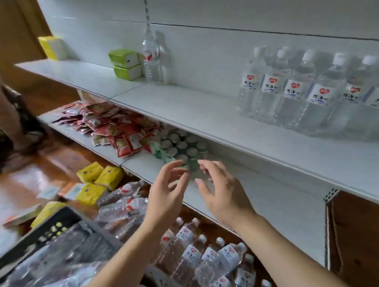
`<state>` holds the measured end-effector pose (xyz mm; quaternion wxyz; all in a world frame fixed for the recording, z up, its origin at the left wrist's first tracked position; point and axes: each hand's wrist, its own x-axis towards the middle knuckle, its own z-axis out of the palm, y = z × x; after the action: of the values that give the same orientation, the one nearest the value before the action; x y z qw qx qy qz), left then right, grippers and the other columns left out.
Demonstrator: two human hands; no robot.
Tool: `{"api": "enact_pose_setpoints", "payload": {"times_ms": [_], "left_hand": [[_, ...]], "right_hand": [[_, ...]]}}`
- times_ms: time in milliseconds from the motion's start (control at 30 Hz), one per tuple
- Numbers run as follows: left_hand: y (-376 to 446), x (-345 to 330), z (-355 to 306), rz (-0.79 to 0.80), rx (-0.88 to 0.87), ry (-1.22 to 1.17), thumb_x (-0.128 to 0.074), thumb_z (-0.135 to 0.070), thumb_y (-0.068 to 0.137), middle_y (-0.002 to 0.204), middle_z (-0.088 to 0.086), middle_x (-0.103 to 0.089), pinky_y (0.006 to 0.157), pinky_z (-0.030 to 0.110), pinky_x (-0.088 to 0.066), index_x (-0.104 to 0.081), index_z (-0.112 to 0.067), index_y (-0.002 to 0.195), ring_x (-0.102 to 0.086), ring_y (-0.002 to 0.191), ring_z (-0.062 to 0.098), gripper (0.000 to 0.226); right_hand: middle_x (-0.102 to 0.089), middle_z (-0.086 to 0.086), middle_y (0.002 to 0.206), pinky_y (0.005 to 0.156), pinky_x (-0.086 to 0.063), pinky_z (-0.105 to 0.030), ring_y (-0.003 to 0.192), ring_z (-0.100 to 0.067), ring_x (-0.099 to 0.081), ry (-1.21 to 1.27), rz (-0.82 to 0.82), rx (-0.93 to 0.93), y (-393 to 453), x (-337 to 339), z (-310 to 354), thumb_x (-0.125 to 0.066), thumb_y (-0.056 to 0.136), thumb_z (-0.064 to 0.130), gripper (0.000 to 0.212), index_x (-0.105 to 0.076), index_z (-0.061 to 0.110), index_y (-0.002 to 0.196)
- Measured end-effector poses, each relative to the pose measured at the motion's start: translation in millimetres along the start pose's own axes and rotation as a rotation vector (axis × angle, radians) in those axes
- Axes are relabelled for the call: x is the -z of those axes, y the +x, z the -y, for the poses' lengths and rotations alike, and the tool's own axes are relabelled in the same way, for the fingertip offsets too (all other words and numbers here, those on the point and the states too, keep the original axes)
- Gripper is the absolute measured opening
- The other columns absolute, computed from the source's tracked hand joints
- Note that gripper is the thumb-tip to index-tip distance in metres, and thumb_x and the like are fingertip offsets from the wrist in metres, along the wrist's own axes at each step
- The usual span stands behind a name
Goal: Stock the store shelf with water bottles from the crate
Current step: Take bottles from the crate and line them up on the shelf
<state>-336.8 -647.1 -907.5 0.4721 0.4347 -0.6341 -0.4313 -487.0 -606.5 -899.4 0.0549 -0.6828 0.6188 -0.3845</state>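
Water bottles (214, 262) with white caps and red-heart labels lie heaped on the floor below the shelf (238, 127), under the person's forearms. More of them, wrapped in clear plastic, lie further left below the shelf edge, next to the dark crate (50, 229), whose slotted rim shows at the lower left with more clear plastic-wrapped stock in front of it.

On the upper board of the shelf a row of standing bottles (313, 97) is lined up toward the right end, touching one another. One single bottle (151, 55) stands alone against the back wall, well left of that row, just beside two stacked green boxes (126, 64). A yellow box (51, 47) sits at the far left end of that board.

Both hands are raised in front of the lower board of the shelf, holding nothing. The left hand (167, 192) has its fingers spread and loosely bent; the right hand (221, 190) faces it, fingers likewise apart and relaxed. Just behind the fingertips stands a cluster of green cans (182, 148), and left of the cans lies a pile of red packets (113, 125).

Yellow packs (100, 176) lie on the wooden floor below the shelf's left part. The frame is blurred at its left edge.
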Motion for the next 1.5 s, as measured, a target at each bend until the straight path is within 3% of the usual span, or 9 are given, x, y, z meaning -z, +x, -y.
{"api": "enact_pose_setpoints", "payload": {"times_ms": [167,300,433,533,633,700,933,1133,1500], "left_hand": [[-66,107,58,-0.194,0.217,0.061,-0.064,-0.023,0.096,0.100,-0.006,-0.074,0.079,0.023,-0.055,-0.064,-0.028,0.115,-0.070,0.092,0.003,0.019],[-111,170,110,-0.241,0.365,0.345,-0.062,-0.024,0.097,0.101,-0.013,-0.073,0.084,0.028,-0.054,-0.065,-0.033,0.106,-0.067,0.094,0.000,0.013],[-142,210,153,-0.033,0.518,0.791,-0.055,-0.018,0.092,0.141,-0.004,-0.057,0.110,0.033,-0.038,-0.052,-0.021,0.140,-0.050,0.130,0.016,0.049],[-149,230,166,0.133,0.559,1.077,-0.049,-0.053,0.092,0.156,-0.010,-0.038,0.122,0.045,-0.014,-0.038,-0.032,0.150,-0.028,0.146,0.015,0.063],[-155,253,170,0.374,0.522,1.178,-0.042,-0.081,0.078,0.161,-0.013,-0.027,0.122,0.048,-0.015,-0.023,-0.039,0.155,-0.023,0.148,0.017,0.090],[-163,265,170,0.435,0.468,1.223,-0.034,-0.087,0.066,0.161,-0.013,-0.027,0.120,0.044,-0.021,-0.018,-0.040,0.156,-0.025,0.148,0.017,0.102],[-166,271,172,0.322,0.412,1.237,-0.067,-0.068,0.072,0.152,-0.017,-0.041,0.115,0.038,-0.028,-0.035,-0.038,0.148,-0.034,0.142,0.012,0.088],[-179,269,166,0.401,0.330,1.144,-0.063,-0.080,0.064,0.145,-0.016,-0.049,0.108,0.037,-0.038,-0.044,-0.035,0.143,-0.044,0.134,0.015,0.093],[-151,229,103,0.361,0.403,0.551,-0.079,-0.059,0.074,0.135,-0.021,-0.056,0.101,0.019,-0.043,-0.043,-0.033,0.141,-0.053,0.120,-0.005,0.080]], "right_hand": [[-0.065,-0.003,0.118,0.090,-0.054,-0.035,0.105,-0.021,-0.061,0.038,0.290,0.092,-32,-87,61,-0.053,0.096,0.032,0.037,-0.059,0.016,0.130],[-0.058,-0.002,0.133,0.098,-0.049,-0.040,0.117,-0.023,-0.056,0.078,0.517,0.065,-63,-149,95,-0.054,0.097,0.034,0.043,-0.053,0.021,0.138],[-0.041,0.001,0.151,0.110,-0.039,-0.034,0.135,-0.020,-0.042,0.019,0.783,0.002,-91,-200,110,-0.047,0.102,0.037,0.054,-0.033,0.023,0.152],[-0.022,0.001,0.162,0.117,-0.031,-0.040,0.145,-0.023,-0.029,-0.055,0.952,-0.081,-107,-229,111,-0.045,0.103,0.038,0.065,-0.014,0.023,0.159],[-0.007,0.002,0.166,0.120,-0.025,-0.042,0.149,-0.026,-0.020,-0.080,1.041,-0.142,-121,-247,105,-0.046,0.103,0.038,0.069,-0.008,0.023,0.159],[-0.006,0.003,0.166,0.118,-0.028,-0.042,0.147,-0.026,-0.021,-0.081,1.025,-0.158,-128,-252,104,-0.046,0.102,0.039,0.066,-0.014,0.027,0.158],[-0.024,-0.004,0.154,0.108,-0.038,-0.043,0.136,-0.029,-0.028,-0.211,0.900,-0.059,-137,-254,118,-0.046,0.099,0.050,0.060,-0.026,0.031,0.152],[-0.056,-0.005,0.133,0.099,-0.043,-0.035,0.121,-0.025,-0.052,0.108,0.949,-0.138,-135,-250,125,-0.056,0.098,0.042,0.047,-0.050,0.022,0.140],[-0.063,0.015,0.113,0.082,-0.047,-0.013,0.098,-0.002,-0.058,0.350,0.559,-0.066,-54,-124,119,-0.066,0.093,0.017,0.020,-0.067,0.029,0.109]]}}
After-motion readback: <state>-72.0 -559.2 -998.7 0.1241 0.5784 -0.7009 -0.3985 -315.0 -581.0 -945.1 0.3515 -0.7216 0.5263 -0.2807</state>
